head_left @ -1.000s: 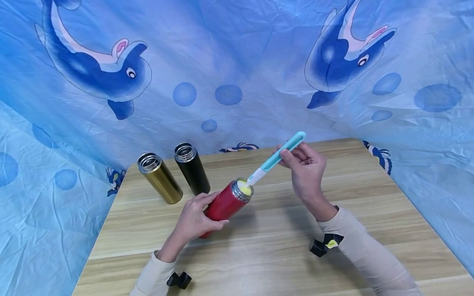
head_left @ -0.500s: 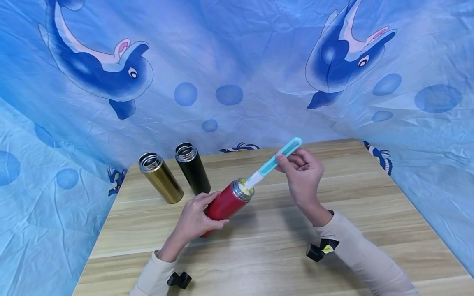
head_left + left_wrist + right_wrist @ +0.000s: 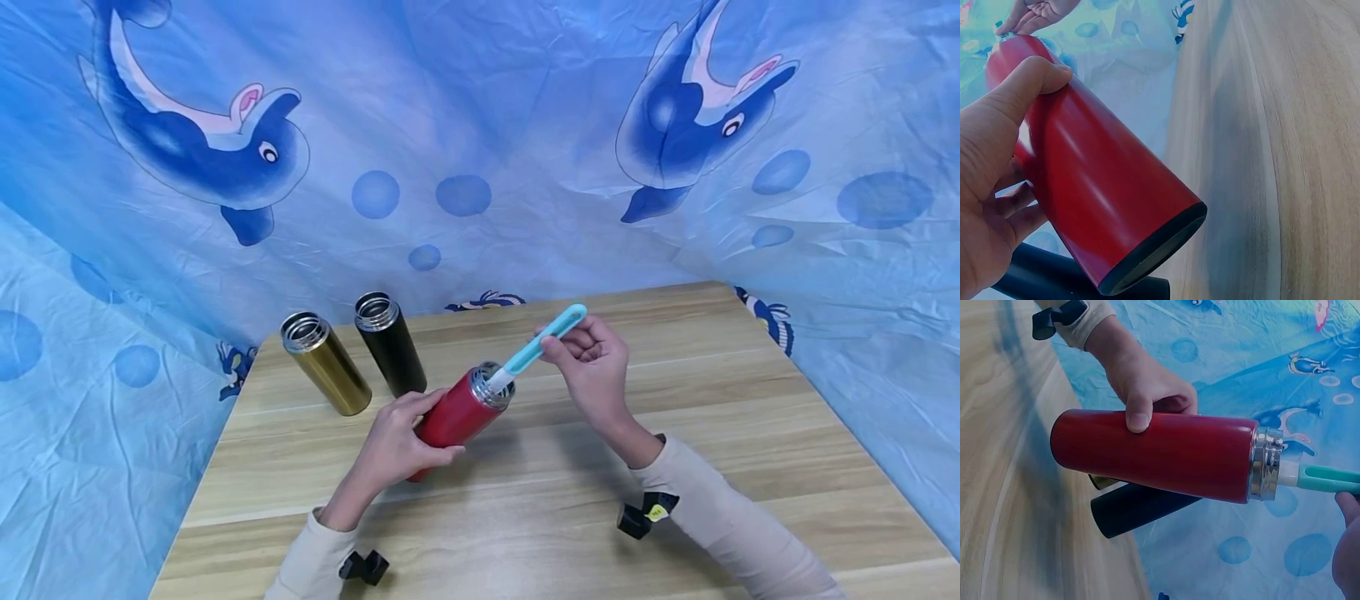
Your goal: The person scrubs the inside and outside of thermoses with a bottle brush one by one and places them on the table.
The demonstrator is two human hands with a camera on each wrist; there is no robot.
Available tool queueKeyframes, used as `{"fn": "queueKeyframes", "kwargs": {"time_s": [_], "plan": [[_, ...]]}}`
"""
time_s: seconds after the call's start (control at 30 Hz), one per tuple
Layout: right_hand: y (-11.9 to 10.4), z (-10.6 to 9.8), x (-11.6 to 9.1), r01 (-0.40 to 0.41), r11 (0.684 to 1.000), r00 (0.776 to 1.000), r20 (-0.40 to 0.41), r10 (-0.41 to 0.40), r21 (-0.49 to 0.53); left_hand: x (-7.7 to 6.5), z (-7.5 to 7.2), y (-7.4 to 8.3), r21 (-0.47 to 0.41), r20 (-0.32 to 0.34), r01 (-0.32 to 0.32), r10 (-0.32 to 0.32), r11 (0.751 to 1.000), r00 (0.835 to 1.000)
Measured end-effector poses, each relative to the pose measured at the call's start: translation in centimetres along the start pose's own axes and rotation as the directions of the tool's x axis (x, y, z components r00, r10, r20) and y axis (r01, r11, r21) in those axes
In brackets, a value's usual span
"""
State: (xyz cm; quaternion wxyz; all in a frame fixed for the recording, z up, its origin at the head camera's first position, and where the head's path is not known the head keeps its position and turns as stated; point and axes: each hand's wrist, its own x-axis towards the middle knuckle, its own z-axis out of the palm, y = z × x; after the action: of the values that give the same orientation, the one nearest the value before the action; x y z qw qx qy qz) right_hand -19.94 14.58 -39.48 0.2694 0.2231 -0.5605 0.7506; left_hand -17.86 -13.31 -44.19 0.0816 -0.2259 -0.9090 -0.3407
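A red thermos bottle (image 3: 459, 410) without a lid is tilted, its steel mouth toward the upper right. My left hand (image 3: 401, 442) grips its body, fingers behind and thumb in front, as the left wrist view also shows. My right hand (image 3: 596, 367) pinches the turquoise handle of a bottle brush (image 3: 543, 340) between thumb and fingers. The brush's white neck enters the bottle's mouth; its head is hidden inside. In the right wrist view the bottle (image 3: 1160, 456) lies almost level, with the handle (image 3: 1329, 479) sticking out of its mouth.
A gold bottle (image 3: 330, 371) and a black bottle (image 3: 393, 350) stand uncapped at the back left of the wooden table (image 3: 525, 533), just beyond my left hand. A blue dolphin-print curtain (image 3: 480, 125) hangs behind the table and along its sides.
My right hand has moved down and to the left, pushing the brush deeper into the red bottle. The yellow sponge head seen at the mouth earlier is now out of sight. The left hand stays put.
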Motion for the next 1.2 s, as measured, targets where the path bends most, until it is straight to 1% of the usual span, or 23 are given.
{"fn": "queueKeyframes", "kwargs": {"time_s": [0.13,0.3,0.4,0.5,0.73,0.87,1.0,1.1,1.2], "plan": [[-0.1,0.0,0.1,0.009,1.0,0.999,0.047,-0.01,0.008,-0.1,-0.1,-0.1,-0.001,-0.012,-0.002,0.002,1.0,1.0],[-0.7,0.0,0.5,0.048,0.999,0.997,0.064,-0.048,0.003,-0.2,-0.2,-0.4,-0.003,-0.035,-0.016,0.016,1.0,0.999],[-1.2,0.0,0.7,0.069,0.997,0.997,0.043,-0.068,-0.017,-0.2,-0.2,-0.7,-0.002,-0.052,-0.029,0.029,1.0,0.998],[-1.4,0.1,0.6,0.074,0.997,0.997,-0.003,-0.074,-0.024,-0.3,-0.1,-0.8,-0.005,-0.066,-0.042,0.042,0.999,0.997],[-0.9,0.3,-0.1,0.025,0.999,0.995,-0.101,-0.027,-0.021,-0.3,0.1,-1.0,0.015,-0.069,-0.065,0.066,0.998,0.995],[-0.5,0.5,-0.5,-0.002,1.0,0.993,-0.116,0.0,-0.019,-0.4,0.2,-1.1,0.022,-0.068,-0.07,0.072,0.997,0.995],[-0.3,0.7,-0.7,-0.006,1.0,0.997,-0.083,0.005,-0.012,-0.4,0.2,-1.1,0.014,-0.055,-0.061,0.062,0.998,0.997],[0.0,0.9,-0.9,0.005,1.0,1.0,-0.02,-0.005,-0.012,-0.4,0.2,-0.9,-0.005,-0.038,-0.033,0.032,0.999,0.999],[0.2,1.0,-1.1,0.027,1.0,0.998,0.053,-0.026,-0.013,-0.3,0.1,-0.6,-0.022,-0.021,-0.006,0.005,1.0,1.0]]}}
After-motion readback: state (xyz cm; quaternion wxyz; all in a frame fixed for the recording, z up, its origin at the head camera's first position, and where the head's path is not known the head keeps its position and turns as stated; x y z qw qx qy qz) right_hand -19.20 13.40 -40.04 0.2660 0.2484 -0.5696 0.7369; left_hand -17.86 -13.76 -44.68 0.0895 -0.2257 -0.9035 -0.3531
